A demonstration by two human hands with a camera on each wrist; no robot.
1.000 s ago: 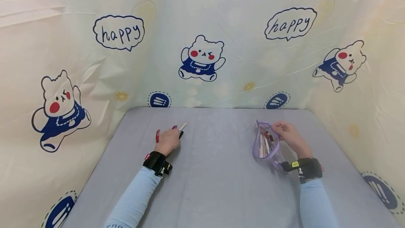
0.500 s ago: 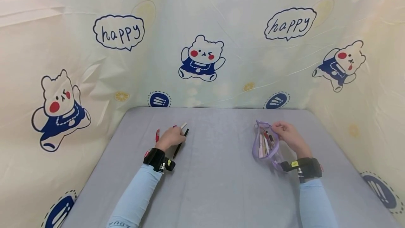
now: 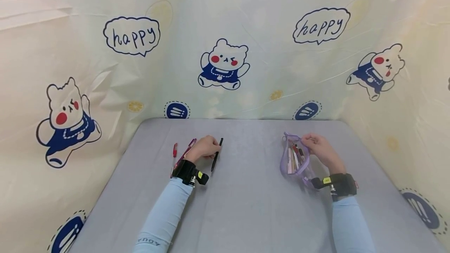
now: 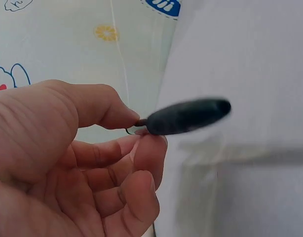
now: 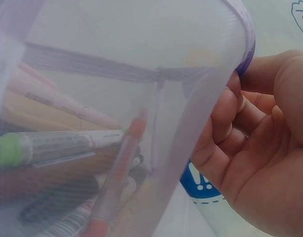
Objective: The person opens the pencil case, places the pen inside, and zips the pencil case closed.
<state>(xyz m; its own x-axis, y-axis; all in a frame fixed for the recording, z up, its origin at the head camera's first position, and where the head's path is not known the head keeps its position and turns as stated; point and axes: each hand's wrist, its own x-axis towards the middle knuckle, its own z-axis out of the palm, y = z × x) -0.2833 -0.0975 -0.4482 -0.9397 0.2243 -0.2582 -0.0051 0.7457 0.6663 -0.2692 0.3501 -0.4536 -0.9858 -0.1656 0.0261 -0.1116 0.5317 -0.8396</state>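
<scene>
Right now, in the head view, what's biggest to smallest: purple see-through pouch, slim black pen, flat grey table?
Flat grey table
Purple see-through pouch
Slim black pen, pinched by the left hand

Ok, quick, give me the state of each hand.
Left hand: closed, pinching a black pen.
Right hand: closed, pinching the edge of the purple pouch.

Here we are, left arm stretched forward and slanting in toward the purple pouch, left hand well to the pouch's left, thumb and fingertips set in a pinch, the lower fingers bent. And over on the pouch's right, our right arm reaches forward, right hand pinching at the pouch's edge, its other fingers curled.
</scene>
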